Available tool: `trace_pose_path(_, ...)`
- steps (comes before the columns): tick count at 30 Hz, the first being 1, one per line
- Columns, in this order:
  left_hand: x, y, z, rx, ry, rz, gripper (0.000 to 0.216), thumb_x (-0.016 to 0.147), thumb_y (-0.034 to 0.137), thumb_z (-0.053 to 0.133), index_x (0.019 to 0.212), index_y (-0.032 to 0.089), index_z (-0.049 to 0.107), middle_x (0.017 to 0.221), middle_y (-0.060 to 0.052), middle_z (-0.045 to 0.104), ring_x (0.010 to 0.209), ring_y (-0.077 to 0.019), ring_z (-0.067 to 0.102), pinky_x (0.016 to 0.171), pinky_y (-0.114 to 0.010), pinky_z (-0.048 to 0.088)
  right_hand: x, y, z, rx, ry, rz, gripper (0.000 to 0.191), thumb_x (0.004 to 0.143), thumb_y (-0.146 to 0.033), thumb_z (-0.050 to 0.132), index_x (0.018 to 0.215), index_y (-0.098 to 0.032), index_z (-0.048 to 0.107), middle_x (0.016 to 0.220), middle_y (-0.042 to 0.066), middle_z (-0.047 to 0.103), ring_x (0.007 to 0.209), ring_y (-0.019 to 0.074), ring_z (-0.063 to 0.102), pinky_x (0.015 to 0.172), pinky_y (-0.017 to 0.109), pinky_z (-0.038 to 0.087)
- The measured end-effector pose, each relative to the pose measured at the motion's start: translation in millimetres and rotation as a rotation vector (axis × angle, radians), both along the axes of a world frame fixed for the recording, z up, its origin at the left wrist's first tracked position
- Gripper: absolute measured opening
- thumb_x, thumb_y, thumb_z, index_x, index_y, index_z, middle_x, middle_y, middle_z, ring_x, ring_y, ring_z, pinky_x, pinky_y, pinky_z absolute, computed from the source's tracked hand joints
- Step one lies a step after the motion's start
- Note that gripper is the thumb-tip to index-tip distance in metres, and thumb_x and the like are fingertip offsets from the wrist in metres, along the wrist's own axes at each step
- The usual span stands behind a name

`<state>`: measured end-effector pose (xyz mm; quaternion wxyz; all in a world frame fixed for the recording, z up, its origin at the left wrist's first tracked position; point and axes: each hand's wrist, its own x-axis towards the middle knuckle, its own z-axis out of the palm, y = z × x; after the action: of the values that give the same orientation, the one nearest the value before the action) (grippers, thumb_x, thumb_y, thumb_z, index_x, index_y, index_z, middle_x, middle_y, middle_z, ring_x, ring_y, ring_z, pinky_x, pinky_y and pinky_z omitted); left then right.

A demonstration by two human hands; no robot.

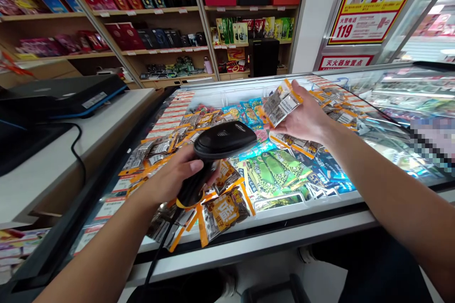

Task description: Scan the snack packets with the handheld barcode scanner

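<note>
My left hand [174, 175] is wrapped round the handle of a black barcode scanner [222, 144], whose head points toward the right. My right hand [302, 118] is raised above the freezer lid and grips a small silver and orange snack packet [280, 103], held a short way in front of the scanner head. Under both hands many more snack packets lie spread over the glass lid [391, 151]: orange and silver ones [223, 210] near the front, green pea packets [275, 170] in the middle, blue ones behind.
A white counter [46, 165] on the left carries a dark flat device [64, 94] and a black cable [76, 151]. Wooden shelves [142, 12] with boxed goods and bottles fill the back wall. A red and yellow 119 poster [373, 0] hangs at the right.
</note>
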<state>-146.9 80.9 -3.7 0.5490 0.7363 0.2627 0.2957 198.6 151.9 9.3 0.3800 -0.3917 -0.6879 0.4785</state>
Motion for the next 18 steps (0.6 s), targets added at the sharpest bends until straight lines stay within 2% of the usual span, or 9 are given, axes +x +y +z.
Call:
trace_pose_path(2, 0.6, 1.2, 3.1, 0.001, -0.108, 0.054, 0.05, 0.088, 0.055, 0.054, 0.117, 0.015, 0.057, 0.071, -0.002, 0.065, 0.05, -0.0134, 0.052, 0.045, -0.025, 0.042, 15.4, 7.3, 2.8, 0.208, -0.179, -0.227, 0.091, 0.084, -0.092, 0.033, 0.15, -0.03, 0.047, 0.133, 0.014, 0.063, 0.119, 0.036, 0.061, 0.101, 0.059, 0.048)
trace_pose_path(5, 1.2, 4.7, 10.3, 0.021, -0.223, 0.098, 0.053, 0.084, 0.057, 0.05, 0.117, 0.016, 0.057, 0.069, -0.003, 0.064, 0.048, -0.0151, 0.05, 0.041, -0.027, 0.041, 45.5, 23.8, -2.0, 0.523, -0.6, -0.648, 0.096, 0.081, -0.084, 0.056, 0.154, -0.023, 0.04, 0.142, 0.019, 0.054, 0.134, 0.0437, 0.046, 0.109, 0.065, 0.038)
trace_pose_path(7, 2.2, 8.0, 16.1, 0.024, -0.279, 0.114, 0.056, 0.082, 0.057, 0.047, 0.116, 0.014, 0.059, 0.066, -0.003, 0.061, 0.047, -0.0158, 0.049, 0.038, -0.027, 0.04, 63.7, 35.0, -9.6, 0.585, -0.872, -0.822, 0.099, 0.08, -0.08, 0.061, 0.153, -0.016, 0.041, 0.144, 0.025, 0.049, 0.138, 0.0499, 0.037, 0.109, 0.071, 0.03)
trace_pose_path(10, 4.9, 13.1, 24.8, 0.064, -0.351, 0.091, 0.06, 0.08, 0.061, 0.049, 0.113, 0.012, 0.062, 0.063, -0.003, 0.058, 0.046, -0.0163, 0.049, 0.038, -0.028, 0.038, 71.6, 40.7, -17.7, 0.554, -1.08, -0.881, 0.093, 0.087, -0.075, 0.056, 0.152, -0.01, 0.041, 0.146, 0.029, 0.046, 0.14, 0.0532, 0.033, 0.108, 0.076, 0.025)
trace_pose_path(12, 5.6, 15.7, 28.7, 0.102, -0.381, 0.066, 0.061, 0.08, 0.063, 0.05, 0.111, 0.011, 0.063, 0.062, -0.003, 0.058, 0.047, -0.0165, 0.05, 0.04, -0.028, 0.039, 56.5, 31.4, -16.5, 0.619, -1.047, -0.861, 0.082, 0.094, -0.069, 0.05, 0.153, -0.012, 0.042, 0.15, 0.027, 0.044, 0.143, 0.0511, 0.031, 0.11, 0.074, 0.025)
trace_pose_path(14, 4.4, 17.8, 29.8, 0.122, -0.406, 0.063, 0.061, 0.082, 0.062, 0.05, 0.111, 0.01, 0.063, 0.061, -0.004, 0.059, 0.046, -0.017, 0.051, 0.041, -0.029, 0.039, 25.3, 10.3, -11.8, 0.736, -0.894, -0.762, 0.068, 0.099, -0.061, 0.047, 0.15, -0.017, 0.047, 0.152, 0.022, 0.046, 0.144, 0.0448, 0.034, 0.113, 0.068, 0.028)
trace_pose_path(16, 1.7, 19.4, 28.3, 0.127, -0.421, 0.072, 0.059, 0.085, 0.061, 0.047, 0.112, 0.01, 0.062, 0.059, -0.004, 0.06, 0.045, -0.0174, 0.051, 0.04, -0.029, 0.039, -14.9, -19.6, -8.3, 0.803, -0.707, -0.504, 0.053, 0.101, -0.054, 0.048, 0.144, -0.022, 0.054, 0.143, 0.016, 0.056, 0.138, 0.0374, 0.046, 0.113, 0.06, 0.036)
trace_pose_path(18, -0.5, 20.2, 25.9, 0.135, -0.424, 0.073, 0.058, 0.087, 0.061, 0.045, 0.11, 0.01, 0.061, 0.059, -0.003, 0.06, 0.044, -0.0176, 0.051, 0.039, -0.029, 0.04, -54.2, -51.8, -10.2, 0.767, -0.582, -0.056, 0.044, 0.1, -0.056, 0.055, 0.131, -0.025, 0.063, 0.127, 0.01, 0.067, 0.121, 0.031, 0.06, 0.106, 0.053, 0.045)
